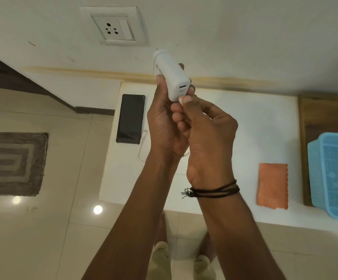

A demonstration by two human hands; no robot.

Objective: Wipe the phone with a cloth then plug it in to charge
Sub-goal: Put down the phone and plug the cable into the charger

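My left hand (165,126) grips a white charger adapter (171,75) held up in front of the wall. My right hand (206,134) pinches the orange-tipped cable plug (181,100) at the adapter's lower port. The black phone (131,118) lies face up on the white counter (245,122), left of my hands, with the white cable (141,144) running from its near end toward my hands. The orange cloth (272,185) lies flat on the counter to the right. A white wall socket (114,28) with a switch sits above and left of the adapter.
A blue plastic basket (334,174) stands on a wooden surface (309,118) at the right edge. A grey mat (12,162) lies on the tiled floor to the left. My feet show below the counter's front edge.
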